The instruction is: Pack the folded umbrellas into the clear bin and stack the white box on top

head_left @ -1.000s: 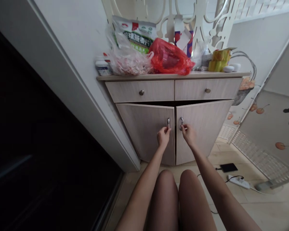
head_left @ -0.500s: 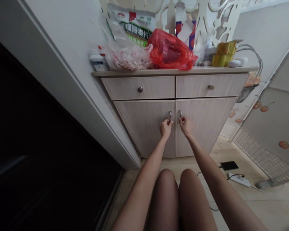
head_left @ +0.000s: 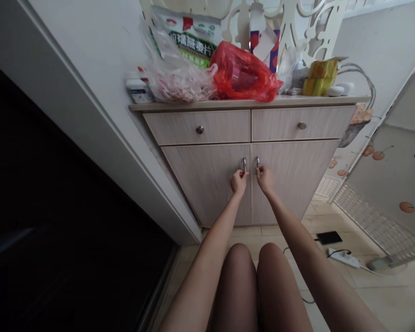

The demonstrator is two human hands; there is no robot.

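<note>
Head view: the left hand (head_left: 239, 182) pinches the left door handle (head_left: 244, 163) and the right hand (head_left: 264, 180) pinches the right door handle (head_left: 257, 162) of the closed cabinet doors (head_left: 202, 184).

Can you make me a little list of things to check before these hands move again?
1. The left hand is pinching the left door handle: ok.
2. The right hand is pinching the right door handle: ok.
3. The left cabinet door and right cabinet door are shut: ok.
4. The red plastic bag is safely back from the cabinet top's edge: not ok, it bulges right at the front.
5. The power strip is away from the doors: ok, it lies off to the right.
6. Inside the cabinet: cannot tell, the doors hide it.
</note>
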